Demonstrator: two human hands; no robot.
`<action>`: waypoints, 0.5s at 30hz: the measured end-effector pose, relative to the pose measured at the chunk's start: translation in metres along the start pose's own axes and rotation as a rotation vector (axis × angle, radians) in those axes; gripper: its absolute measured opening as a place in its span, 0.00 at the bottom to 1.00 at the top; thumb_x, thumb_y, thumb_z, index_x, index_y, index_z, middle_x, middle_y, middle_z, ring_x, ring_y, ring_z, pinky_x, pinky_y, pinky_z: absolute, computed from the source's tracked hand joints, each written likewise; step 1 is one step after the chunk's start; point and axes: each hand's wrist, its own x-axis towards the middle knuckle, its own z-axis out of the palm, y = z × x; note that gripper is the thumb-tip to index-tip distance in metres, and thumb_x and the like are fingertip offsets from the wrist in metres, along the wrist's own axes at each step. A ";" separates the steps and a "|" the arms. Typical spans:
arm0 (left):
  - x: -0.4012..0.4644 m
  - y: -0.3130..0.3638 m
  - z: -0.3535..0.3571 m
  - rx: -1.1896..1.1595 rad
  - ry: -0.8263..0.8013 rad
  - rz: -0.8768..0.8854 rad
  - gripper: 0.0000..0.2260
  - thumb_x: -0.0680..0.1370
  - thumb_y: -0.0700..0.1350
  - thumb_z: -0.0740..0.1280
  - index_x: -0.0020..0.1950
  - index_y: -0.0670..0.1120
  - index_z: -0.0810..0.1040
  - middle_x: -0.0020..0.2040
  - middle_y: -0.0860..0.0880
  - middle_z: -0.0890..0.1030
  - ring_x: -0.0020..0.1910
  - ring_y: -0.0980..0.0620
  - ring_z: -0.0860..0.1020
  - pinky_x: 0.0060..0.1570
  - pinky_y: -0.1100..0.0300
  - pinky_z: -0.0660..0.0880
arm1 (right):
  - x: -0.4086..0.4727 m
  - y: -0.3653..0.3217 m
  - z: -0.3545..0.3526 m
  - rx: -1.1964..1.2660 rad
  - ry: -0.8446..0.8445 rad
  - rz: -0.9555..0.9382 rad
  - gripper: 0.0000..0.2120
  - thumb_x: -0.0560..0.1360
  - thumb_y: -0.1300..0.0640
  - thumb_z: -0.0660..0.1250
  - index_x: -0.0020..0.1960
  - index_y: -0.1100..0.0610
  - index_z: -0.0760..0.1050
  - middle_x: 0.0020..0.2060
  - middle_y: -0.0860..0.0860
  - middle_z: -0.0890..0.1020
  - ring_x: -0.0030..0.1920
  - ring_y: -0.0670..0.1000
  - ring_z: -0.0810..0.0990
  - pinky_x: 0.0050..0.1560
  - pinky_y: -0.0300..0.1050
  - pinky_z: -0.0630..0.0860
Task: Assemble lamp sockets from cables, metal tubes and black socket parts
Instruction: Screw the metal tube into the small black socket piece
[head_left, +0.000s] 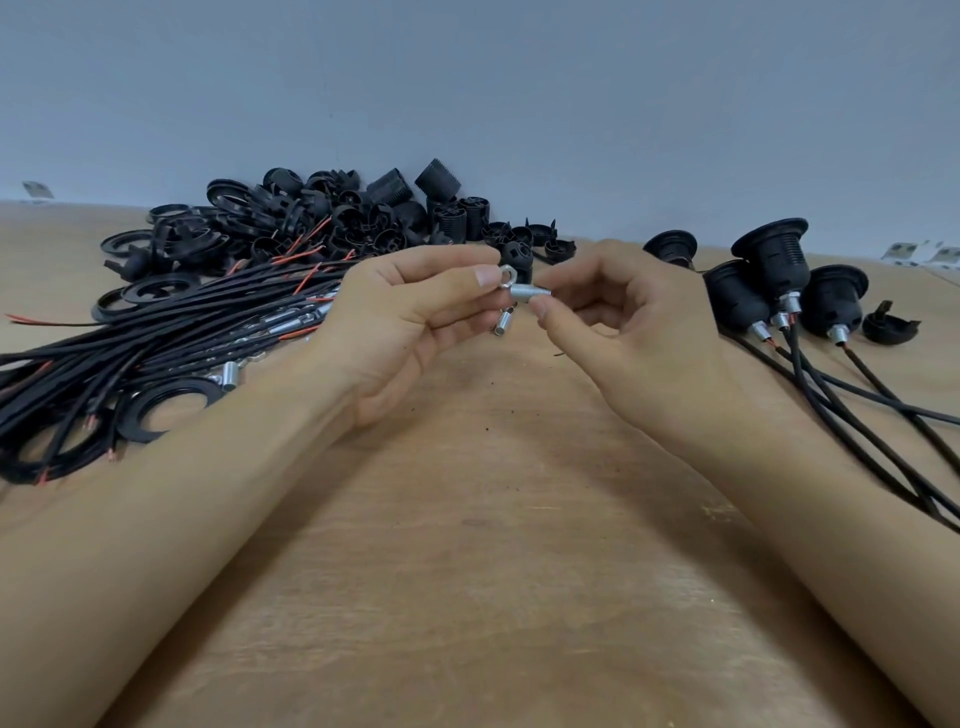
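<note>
**Nut and threaded tube held together above the table**

A short threaded metal tube (530, 292) is pinched at its right end between the thumb and fingertips of the right hand (628, 332). A small hex nut (506, 274) is pinched by the thumb and forefinger of the left hand (395, 322) at the tube's left end, apparently touching it; whether it is already threaded on cannot be told. Both parts are held above the wooden table (467, 571), at about twelve o'clock from its bare middle.

A second loose metal tube (503, 323) is seen just below the left fingertips, at six o'clock from the nut; whether it lies on the table or is held is unclear. At nine o'clock a bundle of black cables (156, 332) is spread out, with a black ring (166, 405) at its near edge. At eleven o'clock a heap of black socket parts (322, 213) is piled against the wall. At three o'clock several finished sockets (779, 280) with cables attached are gathered.

The tube and nut are judged to be light, rigid and rather slippery, easily dropped and likely to roll. The tube is best gripped at its far end, so that the thread nearest the nut is left free; the nut is best taken by its flats and kept square to the tube, since a tilted start could cross the thread.
</note>
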 end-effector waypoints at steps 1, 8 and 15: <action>0.000 0.000 0.000 0.000 -0.006 -0.005 0.08 0.67 0.37 0.74 0.46 0.41 0.84 0.44 0.42 0.86 0.43 0.48 0.86 0.44 0.60 0.81 | 0.000 0.000 0.001 -0.008 0.010 -0.005 0.07 0.74 0.59 0.72 0.46 0.47 0.79 0.40 0.46 0.84 0.43 0.48 0.83 0.46 0.47 0.81; -0.002 -0.001 -0.001 0.038 -0.069 -0.035 0.10 0.68 0.37 0.73 0.49 0.40 0.84 0.46 0.42 0.86 0.45 0.49 0.85 0.46 0.61 0.80 | 0.001 0.000 -0.001 0.056 -0.013 -0.022 0.11 0.75 0.62 0.71 0.47 0.46 0.79 0.41 0.46 0.84 0.43 0.48 0.84 0.48 0.46 0.81; -0.003 -0.001 -0.001 0.053 -0.107 0.001 0.12 0.69 0.37 0.72 0.51 0.37 0.83 0.46 0.40 0.86 0.44 0.50 0.85 0.48 0.60 0.80 | 0.000 0.000 -0.003 0.111 -0.005 0.021 0.07 0.75 0.62 0.72 0.48 0.50 0.80 0.40 0.49 0.85 0.40 0.50 0.85 0.43 0.45 0.82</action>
